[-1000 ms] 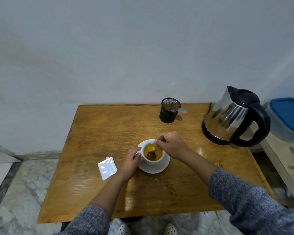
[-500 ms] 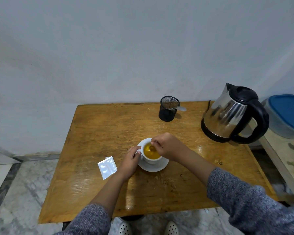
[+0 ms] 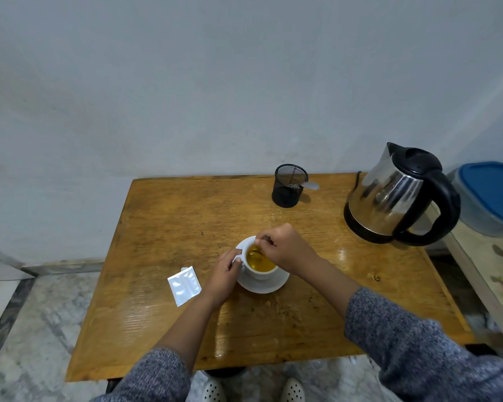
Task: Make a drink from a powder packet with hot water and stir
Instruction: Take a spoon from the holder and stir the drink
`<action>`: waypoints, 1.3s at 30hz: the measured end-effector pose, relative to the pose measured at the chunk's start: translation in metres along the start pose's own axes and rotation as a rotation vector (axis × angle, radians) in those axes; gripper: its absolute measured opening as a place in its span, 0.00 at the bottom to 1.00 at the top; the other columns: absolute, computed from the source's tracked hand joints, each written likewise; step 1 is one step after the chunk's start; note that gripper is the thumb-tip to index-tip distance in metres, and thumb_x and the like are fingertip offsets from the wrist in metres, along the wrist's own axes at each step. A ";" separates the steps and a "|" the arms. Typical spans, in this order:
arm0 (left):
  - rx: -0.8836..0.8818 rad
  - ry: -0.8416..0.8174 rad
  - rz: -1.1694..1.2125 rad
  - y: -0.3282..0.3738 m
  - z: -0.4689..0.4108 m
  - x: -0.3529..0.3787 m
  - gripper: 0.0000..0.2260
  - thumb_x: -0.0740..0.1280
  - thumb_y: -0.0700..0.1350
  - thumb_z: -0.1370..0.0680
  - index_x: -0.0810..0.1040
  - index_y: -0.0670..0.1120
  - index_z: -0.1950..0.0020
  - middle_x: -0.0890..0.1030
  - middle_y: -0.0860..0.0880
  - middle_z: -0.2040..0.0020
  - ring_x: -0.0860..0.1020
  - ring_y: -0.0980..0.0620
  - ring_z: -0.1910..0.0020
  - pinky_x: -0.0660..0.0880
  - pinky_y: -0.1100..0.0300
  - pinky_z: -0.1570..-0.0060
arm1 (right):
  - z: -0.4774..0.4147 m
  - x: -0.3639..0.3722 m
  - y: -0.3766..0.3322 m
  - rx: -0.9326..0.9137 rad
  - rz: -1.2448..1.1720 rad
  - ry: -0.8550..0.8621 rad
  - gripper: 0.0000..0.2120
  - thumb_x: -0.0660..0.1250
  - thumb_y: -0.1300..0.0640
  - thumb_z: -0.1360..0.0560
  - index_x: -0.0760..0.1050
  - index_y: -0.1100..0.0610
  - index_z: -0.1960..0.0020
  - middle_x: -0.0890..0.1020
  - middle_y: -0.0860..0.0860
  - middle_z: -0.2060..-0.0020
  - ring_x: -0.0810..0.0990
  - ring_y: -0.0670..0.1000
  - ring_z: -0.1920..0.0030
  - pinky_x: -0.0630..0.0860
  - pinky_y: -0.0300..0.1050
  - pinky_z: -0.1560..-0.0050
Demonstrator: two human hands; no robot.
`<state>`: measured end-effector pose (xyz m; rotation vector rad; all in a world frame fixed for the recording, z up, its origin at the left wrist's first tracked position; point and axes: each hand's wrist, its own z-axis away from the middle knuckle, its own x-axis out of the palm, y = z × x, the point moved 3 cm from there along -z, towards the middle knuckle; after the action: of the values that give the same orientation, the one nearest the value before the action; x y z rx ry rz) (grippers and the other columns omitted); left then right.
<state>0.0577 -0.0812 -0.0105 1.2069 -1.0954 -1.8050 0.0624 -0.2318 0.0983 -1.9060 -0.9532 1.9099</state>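
A white cup (image 3: 260,272) holding yellow-amber liquid (image 3: 259,261) stands on a white saucer (image 3: 269,284) near the middle of the wooden surface (image 3: 163,216). The right hand (image 3: 288,248) reaches over the cup's rim from the right, its fingers (image 3: 263,240) pinched narrow on the handle of a spoon (image 3: 257,252) whose bowl is dipped in the liquid. The left hand (image 3: 222,275) lies at the cup's left side, its fingers (image 3: 234,256) closed on the cup's handle. Both forearms come out of grey knit sleeves (image 3: 418,349).

Just left of the left hand, flat on the surface, lies a silvery white packet (image 3: 184,285) with one corner torn open; no writing can be read on it. Towards the back edge stands a black mesh holder (image 3: 289,187) with a spoon's end (image 3: 310,185) sticking out over its rim. At the back right corner sits a steel kettle (image 3: 389,198) with black lid, base and handle; no brand mark is legible. Beyond it, on a neighbouring counter, is a container with a blue lid (image 3: 494,190). Below the near edge, two white perforated shoes (image 3: 292,390) show on the marbled floor (image 3: 26,329).
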 end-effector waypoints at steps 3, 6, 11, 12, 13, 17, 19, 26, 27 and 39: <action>-0.011 -0.011 0.004 -0.001 0.000 0.000 0.11 0.56 0.45 0.20 0.74 0.49 0.40 0.74 0.46 0.40 0.71 0.50 0.42 0.67 0.56 0.47 | -0.001 -0.001 0.000 -0.019 0.055 0.002 0.12 0.62 0.62 0.24 0.82 0.66 0.57 0.83 0.62 0.67 0.79 0.59 0.67 0.75 0.52 0.67; -0.020 -0.010 0.002 -0.002 -0.001 0.000 0.12 0.56 0.46 0.20 0.74 0.49 0.39 0.74 0.45 0.40 0.72 0.49 0.42 0.68 0.55 0.46 | -0.001 -0.004 0.001 -0.024 0.114 -0.033 0.12 0.61 0.61 0.24 0.82 0.66 0.54 0.83 0.62 0.64 0.79 0.59 0.65 0.77 0.55 0.65; -0.022 -0.027 0.006 -0.002 -0.001 0.000 0.12 0.56 0.46 0.20 0.74 0.49 0.40 0.74 0.45 0.41 0.72 0.49 0.42 0.67 0.56 0.47 | 0.002 -0.009 -0.003 -0.022 0.164 -0.120 0.11 0.62 0.62 0.24 0.81 0.66 0.50 0.84 0.63 0.62 0.78 0.57 0.64 0.71 0.44 0.68; -0.023 -0.028 0.006 -0.002 -0.002 0.000 0.12 0.56 0.46 0.20 0.75 0.49 0.40 0.74 0.45 0.41 0.72 0.48 0.42 0.67 0.56 0.47 | 0.003 -0.008 -0.004 -0.023 0.149 -0.125 0.11 0.62 0.62 0.24 0.81 0.66 0.51 0.84 0.62 0.63 0.78 0.56 0.66 0.69 0.43 0.68; -0.020 -0.028 0.005 -0.002 -0.001 0.000 0.12 0.56 0.45 0.20 0.75 0.49 0.41 0.74 0.45 0.41 0.72 0.48 0.42 0.66 0.57 0.48 | 0.004 -0.008 -0.006 -0.021 0.127 -0.123 0.10 0.63 0.63 0.25 0.82 0.66 0.52 0.84 0.62 0.65 0.78 0.57 0.67 0.69 0.43 0.69; -0.006 -0.028 -0.004 -0.001 -0.002 0.000 0.14 0.55 0.48 0.22 0.75 0.48 0.42 0.75 0.44 0.43 0.72 0.47 0.43 0.66 0.56 0.49 | 0.003 -0.003 -0.009 0.014 0.049 -0.089 0.10 0.62 0.63 0.25 0.82 0.64 0.55 0.83 0.62 0.69 0.78 0.59 0.70 0.73 0.47 0.70; -0.019 -0.026 0.002 -0.001 -0.002 0.001 0.17 0.55 0.52 0.25 0.76 0.48 0.42 0.75 0.44 0.43 0.73 0.46 0.42 0.68 0.55 0.48 | 0.002 -0.002 -0.008 0.054 0.024 -0.072 0.11 0.61 0.62 0.24 0.82 0.63 0.55 0.83 0.61 0.68 0.78 0.58 0.69 0.72 0.48 0.70; -0.023 -0.055 -0.003 -0.001 -0.003 -0.002 0.12 0.56 0.45 0.20 0.75 0.48 0.40 0.75 0.44 0.41 0.71 0.47 0.41 0.69 0.51 0.43 | 0.001 -0.003 -0.001 0.085 0.098 -0.083 0.13 0.59 0.59 0.23 0.81 0.64 0.54 0.83 0.61 0.63 0.79 0.58 0.63 0.76 0.51 0.65; -0.027 -0.057 0.000 -0.001 -0.003 -0.002 0.12 0.56 0.45 0.20 0.75 0.49 0.41 0.75 0.44 0.41 0.71 0.47 0.41 0.69 0.52 0.44 | 0.002 -0.005 0.000 0.088 0.123 -0.094 0.13 0.59 0.59 0.23 0.81 0.64 0.52 0.84 0.60 0.62 0.80 0.57 0.62 0.75 0.49 0.64; 0.008 -0.058 -0.037 -0.001 -0.005 -0.003 0.12 0.56 0.44 0.21 0.76 0.46 0.43 0.76 0.44 0.43 0.72 0.47 0.43 0.67 0.58 0.52 | 0.005 -0.003 -0.009 0.074 0.064 -0.075 0.11 0.62 0.61 0.24 0.82 0.65 0.54 0.83 0.61 0.67 0.76 0.55 0.70 0.67 0.40 0.71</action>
<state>0.0635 -0.0798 -0.0110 1.1941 -1.1206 -1.8759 0.0551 -0.2282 0.1056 -1.8562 -0.8398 2.0369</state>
